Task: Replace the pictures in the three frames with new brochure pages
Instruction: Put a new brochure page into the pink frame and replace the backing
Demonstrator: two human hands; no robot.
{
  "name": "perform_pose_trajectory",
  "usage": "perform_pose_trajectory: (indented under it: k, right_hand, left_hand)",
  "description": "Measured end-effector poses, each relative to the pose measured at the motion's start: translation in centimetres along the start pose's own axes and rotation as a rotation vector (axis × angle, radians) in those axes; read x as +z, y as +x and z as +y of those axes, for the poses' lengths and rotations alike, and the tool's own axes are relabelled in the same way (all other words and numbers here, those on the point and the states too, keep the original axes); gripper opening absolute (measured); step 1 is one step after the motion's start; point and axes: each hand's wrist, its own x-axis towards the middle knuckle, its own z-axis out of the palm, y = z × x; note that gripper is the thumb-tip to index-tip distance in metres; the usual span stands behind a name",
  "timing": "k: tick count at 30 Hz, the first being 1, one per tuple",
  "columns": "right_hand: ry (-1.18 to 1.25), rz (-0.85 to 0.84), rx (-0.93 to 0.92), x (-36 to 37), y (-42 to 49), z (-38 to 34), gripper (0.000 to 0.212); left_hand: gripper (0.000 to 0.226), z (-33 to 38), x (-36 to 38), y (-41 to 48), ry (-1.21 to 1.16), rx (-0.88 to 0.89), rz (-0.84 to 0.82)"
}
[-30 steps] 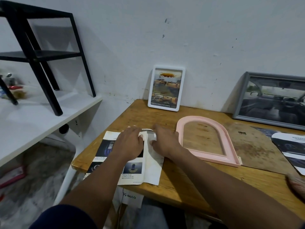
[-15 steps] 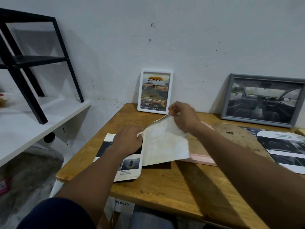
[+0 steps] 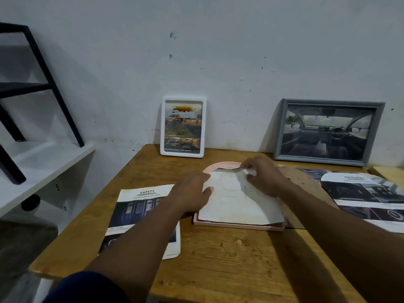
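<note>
1. The cut page (image 3: 238,204) lies white side up over the pink arched frame (image 3: 223,165), mid-table.
2. My right hand (image 3: 265,176) pinches the page's curled top edge; my left hand (image 3: 192,193) lies flat and open on its left edge.
3. I'd line the curve up with the arch first, then press downward. It looks slightly oversized, though that's hard to judge.

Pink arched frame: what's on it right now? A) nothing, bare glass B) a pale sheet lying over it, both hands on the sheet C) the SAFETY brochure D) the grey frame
B: the pale sheet covers the pink arched frame flat on the table, with the left hand at its left edge and the right hand at its top.
</note>
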Motion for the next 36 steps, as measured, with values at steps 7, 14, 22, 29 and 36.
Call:
perform_pose_trajectory:
  k: [7, 14, 22, 29, 36]
  right_hand:
    - [-0.365, 0.040, 0.067, 2.9, -1.2, -1.3, 0.039]
    - [-0.273, -0.068, 0.061, 3.3, -2.7, -1.6, 0.049]
    - [-0.176, 0.037, 0.503, -3.2, -4.3, 2.3, 0.073]
    - [-0.223, -0.040, 0.850, -5.1, -7.5, 6.5, 0.105]
    - [-0.196, -0.050, 0.867, -5.5, -6.5, 6.6, 0.116]
  left_hand:
    - [0.053, -0.7, 0.8, 0.0, 0.004, 0.005, 0.024]
    - [0.059, 0.0, 1.3, -0.3, 0.042, -0.027, 0.032]
    - [0.068, 1.8, 2.9, 0.6, 0.127, -0.028, 0.047]
    - [0.071, 2.9, 3.9, 0.9, 0.161, -0.035, 0.024]
    - [0.073, 1.5, 3.5, 0.9, 0.182, -0.081, 0.041]
